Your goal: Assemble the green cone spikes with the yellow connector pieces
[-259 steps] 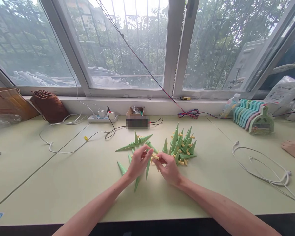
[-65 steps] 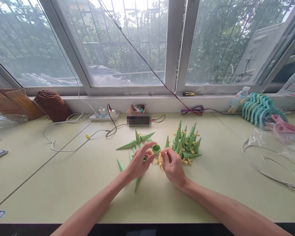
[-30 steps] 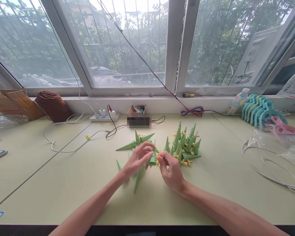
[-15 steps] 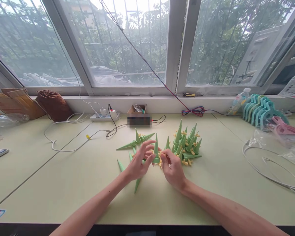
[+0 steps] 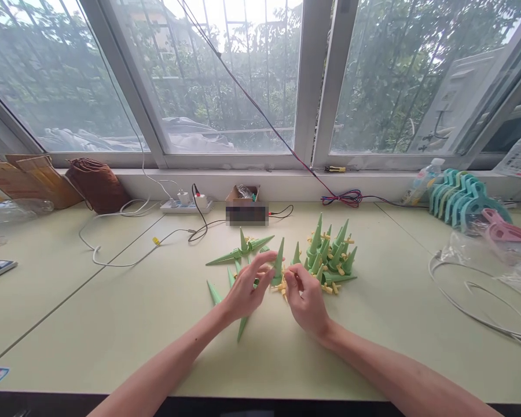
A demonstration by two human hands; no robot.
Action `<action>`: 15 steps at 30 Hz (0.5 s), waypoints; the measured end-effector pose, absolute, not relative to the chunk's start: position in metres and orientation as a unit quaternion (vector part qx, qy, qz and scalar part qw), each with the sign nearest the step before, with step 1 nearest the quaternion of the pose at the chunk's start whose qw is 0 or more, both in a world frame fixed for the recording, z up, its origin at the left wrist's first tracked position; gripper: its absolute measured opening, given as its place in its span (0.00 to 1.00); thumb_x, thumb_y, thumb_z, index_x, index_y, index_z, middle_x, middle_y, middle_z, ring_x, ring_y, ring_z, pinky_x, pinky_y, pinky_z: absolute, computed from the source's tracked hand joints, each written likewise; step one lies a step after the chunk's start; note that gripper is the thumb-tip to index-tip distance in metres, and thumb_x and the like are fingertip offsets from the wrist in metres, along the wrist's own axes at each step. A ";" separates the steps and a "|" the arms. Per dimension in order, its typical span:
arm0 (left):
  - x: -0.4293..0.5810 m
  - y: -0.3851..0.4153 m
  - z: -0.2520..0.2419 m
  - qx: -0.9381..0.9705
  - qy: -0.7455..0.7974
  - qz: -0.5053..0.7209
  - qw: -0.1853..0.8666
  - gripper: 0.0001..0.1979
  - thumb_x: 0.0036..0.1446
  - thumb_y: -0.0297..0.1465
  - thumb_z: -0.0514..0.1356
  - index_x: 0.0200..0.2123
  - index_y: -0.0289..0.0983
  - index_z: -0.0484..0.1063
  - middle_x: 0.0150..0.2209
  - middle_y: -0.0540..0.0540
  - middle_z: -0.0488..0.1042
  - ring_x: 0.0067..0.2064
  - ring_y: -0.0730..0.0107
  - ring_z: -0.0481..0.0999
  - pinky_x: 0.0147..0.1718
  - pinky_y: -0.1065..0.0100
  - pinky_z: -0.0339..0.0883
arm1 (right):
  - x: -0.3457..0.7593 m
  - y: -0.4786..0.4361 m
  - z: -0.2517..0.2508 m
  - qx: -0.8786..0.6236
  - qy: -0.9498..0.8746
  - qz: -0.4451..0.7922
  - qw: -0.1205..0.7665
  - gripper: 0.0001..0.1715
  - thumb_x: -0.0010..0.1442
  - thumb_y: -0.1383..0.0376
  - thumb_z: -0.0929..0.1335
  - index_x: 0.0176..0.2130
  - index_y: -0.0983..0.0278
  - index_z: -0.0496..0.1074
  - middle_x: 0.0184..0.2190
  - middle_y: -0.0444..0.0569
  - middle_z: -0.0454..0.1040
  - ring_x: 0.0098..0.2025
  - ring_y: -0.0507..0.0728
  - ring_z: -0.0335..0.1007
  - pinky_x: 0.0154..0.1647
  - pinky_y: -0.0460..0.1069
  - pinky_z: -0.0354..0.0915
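A slender, tapered green cone, apparently plastic, (image 5: 279, 260) stood point-up in the narrow gap between the two hands, above the tabletop (image 5: 156, 330). Its long axis ran nearly upright, the tip leaning slightly towards the right. The left hand (image 5: 248, 286) was the nearer: its thumb and index finger lay against the cone's left side, seeming to pinch it, with the other fingers loosely curled. The right hand (image 5: 304, 296) was just beside the cone's right side, thumb and forefinger tips drawn together; whether they gripped anything small could not be told. Small, pale-yellow branching plastic pieces (image 5: 282, 289) showed below, between the hands. A dense cluster of green cones with yellow pieces (image 5: 330, 252) was beyond the right hand, while more loose green cones (image 5: 242, 249) lay scattered around the left, some partly hidden by it.
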State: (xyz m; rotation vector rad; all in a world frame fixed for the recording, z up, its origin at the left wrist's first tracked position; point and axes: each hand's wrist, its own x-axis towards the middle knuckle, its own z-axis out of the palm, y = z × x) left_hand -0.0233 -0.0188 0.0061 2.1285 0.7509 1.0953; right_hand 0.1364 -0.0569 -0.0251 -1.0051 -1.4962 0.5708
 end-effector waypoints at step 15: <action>-0.021 -0.018 0.018 0.674 0.363 0.418 0.489 0.21 0.66 0.49 0.50 0.42 0.37 0.67 0.16 0.55 0.63 0.17 0.76 0.60 0.16 0.76 0.53 | 0.135 -0.055 -0.025 -0.426 -0.633 0.238 0.601 0.12 0.70 0.60 0.61 0.37 0.63 0.67 0.26 0.44 0.67 0.24 0.52 0.64 0.26 0.46 0.63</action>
